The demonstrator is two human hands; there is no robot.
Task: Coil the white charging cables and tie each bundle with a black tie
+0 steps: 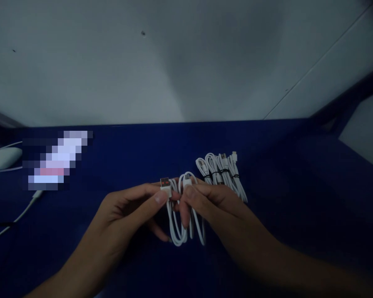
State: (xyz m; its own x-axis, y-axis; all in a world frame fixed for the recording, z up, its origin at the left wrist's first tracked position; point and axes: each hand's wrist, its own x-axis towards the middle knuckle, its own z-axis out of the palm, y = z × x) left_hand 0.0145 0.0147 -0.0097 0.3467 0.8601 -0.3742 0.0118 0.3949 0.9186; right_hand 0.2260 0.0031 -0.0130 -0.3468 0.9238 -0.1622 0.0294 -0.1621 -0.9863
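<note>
Both my hands meet over a dark blue table (286, 198). They hold a folded white USB cable (182, 225) whose loops hang down between them. My left hand (133, 207) pinches the end with the orange-lined USB plug (165, 183). My right hand (209, 200) pinches the other small connector beside it. Just behind my right hand lie bundled white cables (222, 169), each tied with a black band.
A white mouse-like object (3, 157) with a cord sits at the far left edge. Beside it is a blurred-out patch (57, 159), and a thin white cable (15, 217) trails toward the near left. A pale wall rises behind the table.
</note>
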